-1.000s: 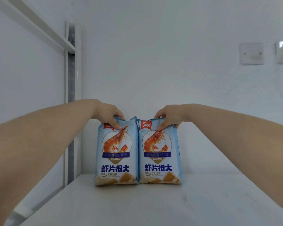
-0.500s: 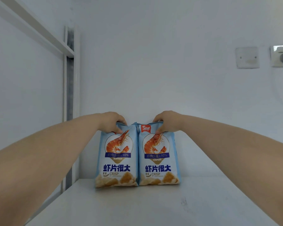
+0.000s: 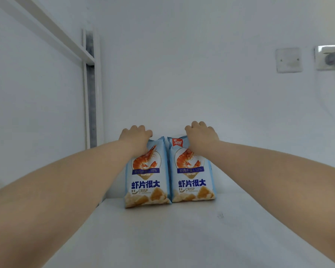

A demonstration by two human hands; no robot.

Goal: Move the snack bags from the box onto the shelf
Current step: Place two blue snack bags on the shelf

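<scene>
Looking ahead, I see the big white shelf (image 3: 182, 238) filling the bottom of the frame, with a white wall (image 3: 201, 74) behind it. Both snack bags stand upright on the shelf near the back, in the middle of the frame. They are side by side and touching.

I think these bags are very light and puffy, full of air and thin chips. The skin looks soft and a bit slick, so it could slip in the fingers. The chips would likely break if the fat middle got squeezed hard. The best place to hold is the flat sealed strip at the top, where there are no chips. A bag like this can tip over easily, so I would let go slowly.

The left bag (image 3: 147, 182) is pale blue and white. It has a big orange shrimp in a round picture, dark blue letters below that, and golden chips along the bottom. The right bag (image 3: 191, 178) looks just the same.

The left hand (image 3: 136, 136) sits on top of the left bag with its fingers bent over the top edge, holding it. The right hand (image 3: 201, 134) holds the top of the right bag the same way. I see only the backs of the hands, so the fingertips are hidden.

A small red tag (image 3: 178, 143) shows at the right bag's top left corner.
</scene>
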